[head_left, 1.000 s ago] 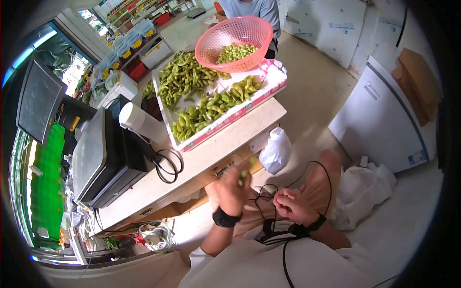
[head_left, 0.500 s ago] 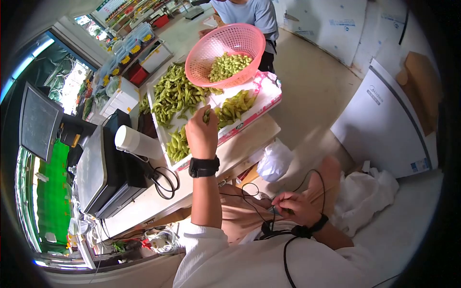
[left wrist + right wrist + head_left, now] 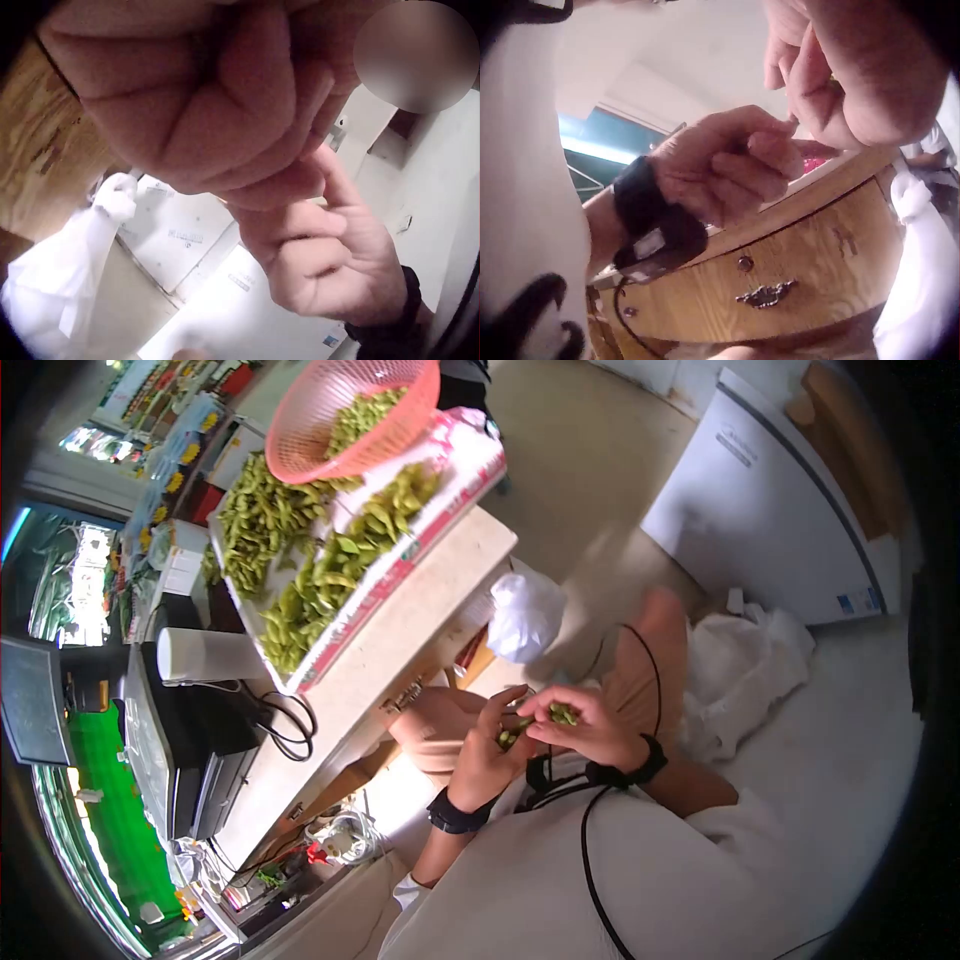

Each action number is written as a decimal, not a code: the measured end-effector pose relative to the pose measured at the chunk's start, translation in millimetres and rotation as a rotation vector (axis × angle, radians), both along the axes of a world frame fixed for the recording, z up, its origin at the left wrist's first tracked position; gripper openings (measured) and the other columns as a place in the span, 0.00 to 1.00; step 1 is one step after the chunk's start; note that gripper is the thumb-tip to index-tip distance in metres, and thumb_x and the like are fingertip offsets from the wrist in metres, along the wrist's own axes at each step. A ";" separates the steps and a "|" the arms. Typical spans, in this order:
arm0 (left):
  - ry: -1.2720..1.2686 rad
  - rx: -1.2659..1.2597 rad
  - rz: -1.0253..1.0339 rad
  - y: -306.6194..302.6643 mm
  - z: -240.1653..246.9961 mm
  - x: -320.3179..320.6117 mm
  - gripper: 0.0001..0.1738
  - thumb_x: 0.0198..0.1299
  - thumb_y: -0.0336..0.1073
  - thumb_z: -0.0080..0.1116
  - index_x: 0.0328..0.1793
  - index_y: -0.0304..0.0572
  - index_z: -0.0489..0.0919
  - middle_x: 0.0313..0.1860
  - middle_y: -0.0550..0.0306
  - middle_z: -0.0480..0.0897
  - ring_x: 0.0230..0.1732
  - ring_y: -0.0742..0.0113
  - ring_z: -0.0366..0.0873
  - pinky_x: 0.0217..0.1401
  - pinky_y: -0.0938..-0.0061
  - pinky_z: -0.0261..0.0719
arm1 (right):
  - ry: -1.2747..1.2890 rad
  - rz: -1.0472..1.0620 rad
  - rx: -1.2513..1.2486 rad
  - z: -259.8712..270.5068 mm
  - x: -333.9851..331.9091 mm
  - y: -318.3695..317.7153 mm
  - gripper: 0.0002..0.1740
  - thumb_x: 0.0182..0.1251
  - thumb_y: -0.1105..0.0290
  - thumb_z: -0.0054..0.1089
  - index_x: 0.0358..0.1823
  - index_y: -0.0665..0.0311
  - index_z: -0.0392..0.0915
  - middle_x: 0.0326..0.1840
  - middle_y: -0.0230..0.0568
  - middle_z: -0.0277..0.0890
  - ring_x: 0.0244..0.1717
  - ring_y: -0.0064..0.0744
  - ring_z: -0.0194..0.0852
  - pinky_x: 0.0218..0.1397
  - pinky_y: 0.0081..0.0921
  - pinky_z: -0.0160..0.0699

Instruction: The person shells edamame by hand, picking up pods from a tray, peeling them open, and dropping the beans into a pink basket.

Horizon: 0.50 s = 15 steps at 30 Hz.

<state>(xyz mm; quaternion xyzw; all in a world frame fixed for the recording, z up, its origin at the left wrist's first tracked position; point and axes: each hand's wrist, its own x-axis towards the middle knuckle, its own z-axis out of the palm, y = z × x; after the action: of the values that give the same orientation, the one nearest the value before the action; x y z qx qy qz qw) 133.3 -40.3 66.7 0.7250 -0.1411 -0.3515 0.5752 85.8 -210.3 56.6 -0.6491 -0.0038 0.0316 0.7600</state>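
Green soybean pods (image 3: 512,734) sit pinched between your left grip (image 3: 483,750) and right grip (image 3: 592,732), below the worktop (image 3: 400,635); shelling appears underway; next, likely pry the seam apart.

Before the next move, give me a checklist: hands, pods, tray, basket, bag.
1. Left hand grips pods: ok.
2. Right hand pinches pods too: ok.
3. Pods whole or split: cannot tell, fingers hide them.
4. Tray stocked with a pile: ok.
5. Basket sits on tray, part filled: ok.
6. Bag mouth open: cannot tell.
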 end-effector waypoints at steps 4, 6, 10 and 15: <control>0.057 -0.073 0.023 8.6 -13.7 -12.1 0.30 0.56 0.22 0.54 0.67 0.34 0.62 0.38 0.54 0.80 0.35 0.74 0.78 0.38 0.81 0.76 | 0.065 0.046 0.014 -14.1 -5.5 11.2 0.09 0.62 0.72 0.61 0.40 0.70 0.74 0.31 0.32 0.70 0.32 0.15 0.65 0.34 0.17 0.70; 0.156 -0.160 0.053 10.1 -15.9 -14.3 0.29 0.58 0.22 0.52 0.67 0.31 0.60 0.38 0.55 0.80 0.35 0.75 0.77 0.36 0.82 0.75 | 0.093 0.039 -0.018 -17.3 -7.8 11.3 0.09 0.64 0.73 0.59 0.40 0.71 0.73 0.31 0.33 0.70 0.29 0.16 0.68 0.33 0.17 0.71; 0.389 -0.230 -0.014 13.0 -5.2 -8.2 0.26 0.61 0.23 0.48 0.67 0.33 0.61 0.37 0.53 0.80 0.27 0.76 0.73 0.28 0.85 0.70 | 0.205 0.084 0.312 -22.9 -11.0 11.6 0.06 0.68 0.74 0.54 0.38 0.71 0.72 0.32 0.34 0.72 0.24 0.20 0.74 0.30 0.16 0.72; 0.507 -0.326 0.078 18.1 -13.1 -5.5 0.20 0.65 0.29 0.48 0.63 0.33 0.67 0.37 0.50 0.82 0.22 0.78 0.68 0.22 0.84 0.65 | 0.160 -0.028 0.250 -20.2 -7.7 -2.1 0.08 0.67 0.70 0.57 0.40 0.69 0.74 0.34 0.32 0.75 0.36 0.16 0.73 0.40 0.14 0.71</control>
<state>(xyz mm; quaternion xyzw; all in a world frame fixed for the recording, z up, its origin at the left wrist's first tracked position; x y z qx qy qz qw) 127.8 -22.2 53.6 0.5170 -0.0196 -0.4717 0.7140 78.1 -212.4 36.4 -0.5449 0.0617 0.0719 0.8331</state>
